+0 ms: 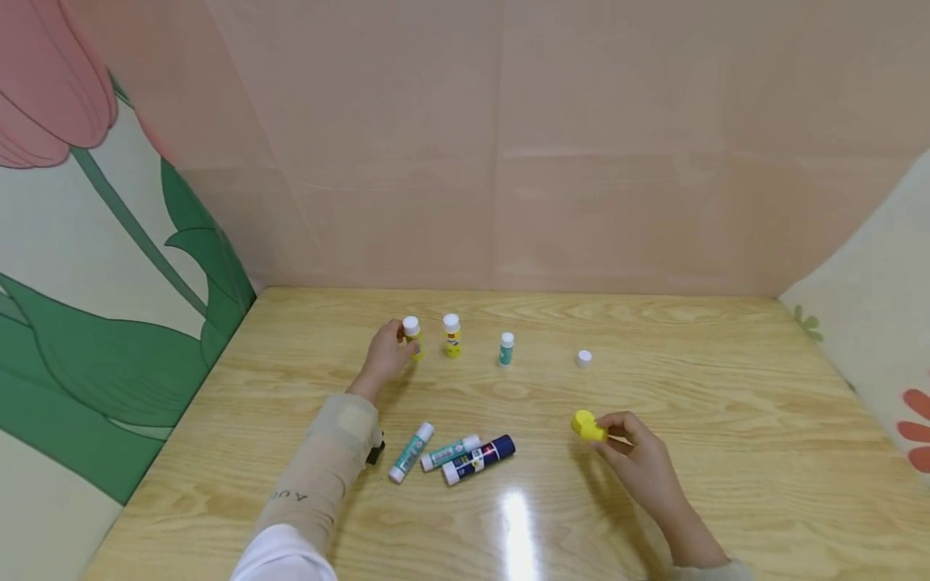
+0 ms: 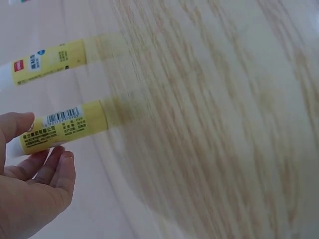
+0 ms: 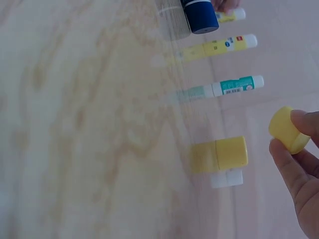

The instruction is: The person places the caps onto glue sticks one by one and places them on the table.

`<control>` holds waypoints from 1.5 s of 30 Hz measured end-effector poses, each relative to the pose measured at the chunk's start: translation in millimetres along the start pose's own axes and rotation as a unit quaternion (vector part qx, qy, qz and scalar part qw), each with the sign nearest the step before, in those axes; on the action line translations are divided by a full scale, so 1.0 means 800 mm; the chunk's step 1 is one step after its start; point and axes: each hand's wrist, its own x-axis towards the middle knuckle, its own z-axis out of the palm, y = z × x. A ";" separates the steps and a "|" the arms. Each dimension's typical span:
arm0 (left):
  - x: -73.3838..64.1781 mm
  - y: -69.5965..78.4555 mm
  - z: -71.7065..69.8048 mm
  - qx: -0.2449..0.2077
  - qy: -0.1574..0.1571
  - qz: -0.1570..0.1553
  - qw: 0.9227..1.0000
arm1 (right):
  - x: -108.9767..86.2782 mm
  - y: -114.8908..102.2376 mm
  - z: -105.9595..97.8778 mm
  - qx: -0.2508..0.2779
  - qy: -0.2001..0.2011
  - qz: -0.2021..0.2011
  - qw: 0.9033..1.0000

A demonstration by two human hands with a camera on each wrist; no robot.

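At the back left, my left hand holds a standing yellow glue stick near its white cap, thumb on one side and fingers on the other. A second yellow glue stick with a white cap stands just to its right. My right hand pinches a yellow cap between thumb and fingers, above the table. Another yellow cap stands on the table just beyond it; in the head view the two overlap. Farther back lies a small white cap.
A small teal glue stick stands upright at the back middle. Toward the front lie two teal-and-white glue sticks and a navy one. A small black object shows beside the left sleeve. A pink-beige wall rises behind the wooden table.
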 end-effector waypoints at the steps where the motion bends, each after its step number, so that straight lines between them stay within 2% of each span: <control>1: 0.000 0.000 0.000 -0.004 -0.001 -0.001 1.000 | -0.001 0.000 0.000 0.000 -0.001 0.000 1.000; 15: -0.001 -0.007 -0.001 -0.029 -0.006 -0.020 0.999 | -0.001 -0.004 0.002 -0.006 -0.014 -0.006 1.000; 22: -0.005 -0.015 -0.004 -0.038 0.010 -0.016 0.999 | 0.000 -0.007 0.006 -0.008 -0.015 -0.003 1.000; 34: -0.011 -0.027 -0.015 -0.069 0.008 -0.011 0.998 | 0.003 -0.012 0.015 0.007 -0.017 -0.008 1.000; 41: -0.016 -0.034 -0.017 -0.079 0.030 -0.010 0.996 | 0.004 -0.012 0.019 0.010 -0.015 -0.006 1.000; 45: -0.020 -0.036 -0.017 -0.092 0.024 -0.012 0.995 | 0.004 -0.011 0.021 0.009 -0.013 -0.007 1.000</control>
